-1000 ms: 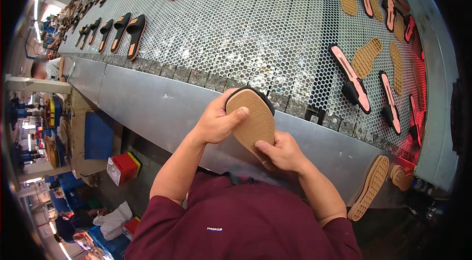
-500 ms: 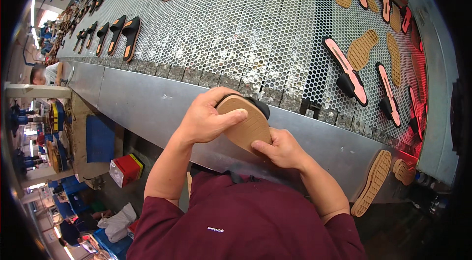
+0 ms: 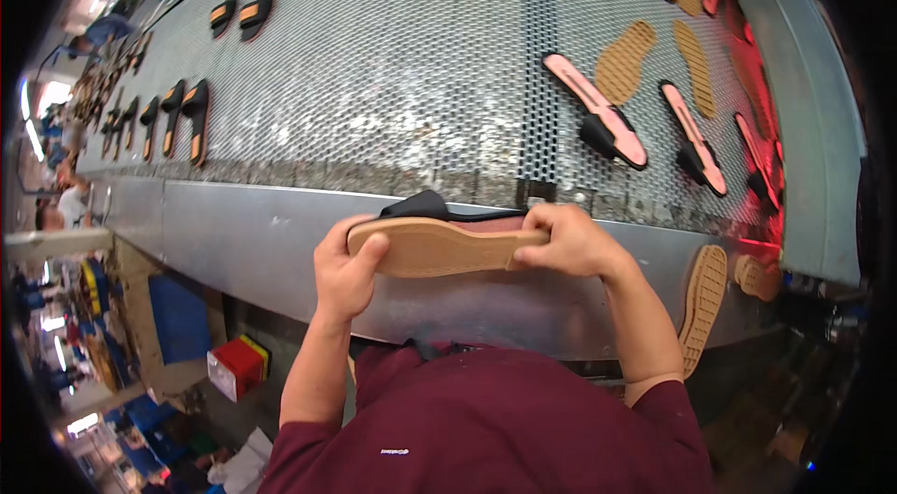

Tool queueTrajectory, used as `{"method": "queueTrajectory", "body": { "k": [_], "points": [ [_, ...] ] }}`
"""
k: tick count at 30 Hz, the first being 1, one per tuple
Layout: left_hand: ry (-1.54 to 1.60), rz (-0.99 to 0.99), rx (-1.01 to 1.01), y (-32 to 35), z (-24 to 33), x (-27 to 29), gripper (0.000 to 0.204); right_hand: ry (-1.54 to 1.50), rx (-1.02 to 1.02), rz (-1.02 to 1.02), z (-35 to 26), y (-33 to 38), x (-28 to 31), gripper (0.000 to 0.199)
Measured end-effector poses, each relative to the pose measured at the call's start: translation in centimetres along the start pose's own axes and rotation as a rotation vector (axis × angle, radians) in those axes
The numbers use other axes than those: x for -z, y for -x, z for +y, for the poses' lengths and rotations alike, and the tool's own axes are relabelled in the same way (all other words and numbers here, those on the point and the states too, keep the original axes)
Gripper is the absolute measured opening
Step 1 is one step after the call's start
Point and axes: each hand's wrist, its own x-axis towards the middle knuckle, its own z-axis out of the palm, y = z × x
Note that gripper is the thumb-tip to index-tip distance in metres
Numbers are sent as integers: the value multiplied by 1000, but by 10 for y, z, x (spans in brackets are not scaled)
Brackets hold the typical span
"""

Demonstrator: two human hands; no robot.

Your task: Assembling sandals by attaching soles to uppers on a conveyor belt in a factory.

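Observation:
Between both hands is a slide sandal (image 3: 439, 246), held sideways over the metal edge of the conveyor. It has a tan sole facing me, a black strap on the far side and a strip of pinkish insole showing. My left hand (image 3: 348, 265) grips its left end, thumb on the sole. At the other end my right hand (image 3: 572, 242) pinches the sole, which seems to stand slightly apart from the upper there. The fingers behind the sandal are partly hidden.
A mesh conveyor (image 3: 374, 73) lies beyond the metal ledge (image 3: 252, 214). Pink-topped uppers (image 3: 598, 111) and loose tan soles (image 3: 626, 62) lie at right, finished black sandals (image 3: 196, 120) at left. Another sole (image 3: 703, 307) rests on the ledge at right. A red box (image 3: 237, 368) stands lower left.
The sandal has turned from slanted to nearly level, and its side now shows. My right hand has shifted to its right end. The whole view has swung, and the conveyor's things appear further left.

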Motion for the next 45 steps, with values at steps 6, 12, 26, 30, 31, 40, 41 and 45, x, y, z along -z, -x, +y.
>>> {"method": "queueTrajectory", "body": {
  "k": [6,12,26,30,31,40,41,45],
  "points": [
    [-348,-256,-97,61,-53,-36,29,-1066,55,456,10,8,15,46],
    [-637,-590,-566,53,-34,-78,34,-804,311,397,-45,11,19,80],
    [260,-756,-79,-35,27,-64,89,-254,390,168,-61,25,-7,85],
    [413,-726,-9,-18,18,-71,89,-168,452,211,-55,28,-7,76],
    [439,-706,28,-14,18,-74,89,-124,488,251,-53,28,-8,75],
    [557,-687,7,-5,12,-87,86,-53,513,296,-59,41,0,71],
    [573,-699,8,-5,12,-89,85,-47,512,290,-59,41,0,70],
    [541,-721,-75,-5,12,-93,86,44,563,336,-60,42,-2,67]
  ]
}}
